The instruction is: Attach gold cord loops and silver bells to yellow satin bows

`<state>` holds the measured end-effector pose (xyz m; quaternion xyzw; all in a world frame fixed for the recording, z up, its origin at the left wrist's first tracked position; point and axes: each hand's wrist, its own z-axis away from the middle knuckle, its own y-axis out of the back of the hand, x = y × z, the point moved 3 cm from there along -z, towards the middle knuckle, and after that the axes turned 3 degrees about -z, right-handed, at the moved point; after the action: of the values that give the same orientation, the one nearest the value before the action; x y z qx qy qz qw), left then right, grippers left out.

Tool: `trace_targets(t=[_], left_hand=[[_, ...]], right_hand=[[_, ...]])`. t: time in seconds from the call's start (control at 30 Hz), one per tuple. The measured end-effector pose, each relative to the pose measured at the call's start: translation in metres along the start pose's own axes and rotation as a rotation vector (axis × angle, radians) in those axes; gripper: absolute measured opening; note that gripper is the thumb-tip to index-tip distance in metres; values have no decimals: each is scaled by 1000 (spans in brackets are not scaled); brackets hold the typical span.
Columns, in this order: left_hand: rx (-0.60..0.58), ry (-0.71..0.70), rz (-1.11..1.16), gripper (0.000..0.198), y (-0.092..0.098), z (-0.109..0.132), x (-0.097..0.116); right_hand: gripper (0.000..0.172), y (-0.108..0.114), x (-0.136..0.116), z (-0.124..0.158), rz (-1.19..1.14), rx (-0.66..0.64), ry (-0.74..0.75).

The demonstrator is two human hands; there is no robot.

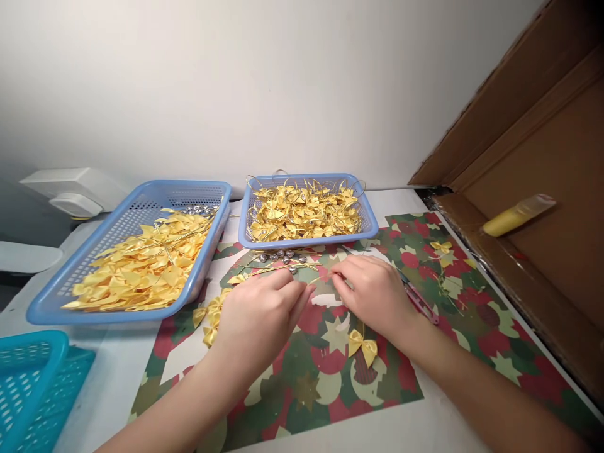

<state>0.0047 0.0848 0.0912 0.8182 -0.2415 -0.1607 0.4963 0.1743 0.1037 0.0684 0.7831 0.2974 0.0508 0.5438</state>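
Note:
My left hand point(262, 318) and my right hand point(372, 292) rest on a red and green patterned paper mat point(321, 371), fingertips close together and pinched around a thin gold cord point(274, 269) lying across the mat. Several small silver beads point(280, 255) sit just beyond the fingers. A yellow ribbon bow point(362, 346) lies below my right wrist, and more bows point(210, 314) lie by my left hand. Red-handled snips point(419, 302) lie right of my right hand.
A large blue basket point(56, 296) of yellow bows stands at left. A smaller blue basket point(306, 239) of bows with gold loops stands behind the mat. A teal basket point(33, 377) is at the lower left. A cardboard box point(542, 189) with a yellow tube point(516, 216) stands right.

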Motion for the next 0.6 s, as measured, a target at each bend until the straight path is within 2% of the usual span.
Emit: trace_targets(t=[0.1, 0.2, 0.33, 0.47, 0.6], left_hand=[[52, 83, 16, 33, -1, 1, -8], [65, 154, 184, 28, -6, -2, -15], [-54, 382, 593, 25, -20, -7, -24], [-132, 632, 920, 28, -36, -5, -25], [-168, 716, 1091, 29, -44, -1, -18]], right_hand=[[17, -2, 7, -1, -6, -157, -155], [18, -1, 10, -2, -118, -239, -278], [15, -2, 9, -2, -451, -147, -367], [4, -9, 10, 1, -851, -32, -566], [20, -16, 6, 2, -1220, -35, -738]])
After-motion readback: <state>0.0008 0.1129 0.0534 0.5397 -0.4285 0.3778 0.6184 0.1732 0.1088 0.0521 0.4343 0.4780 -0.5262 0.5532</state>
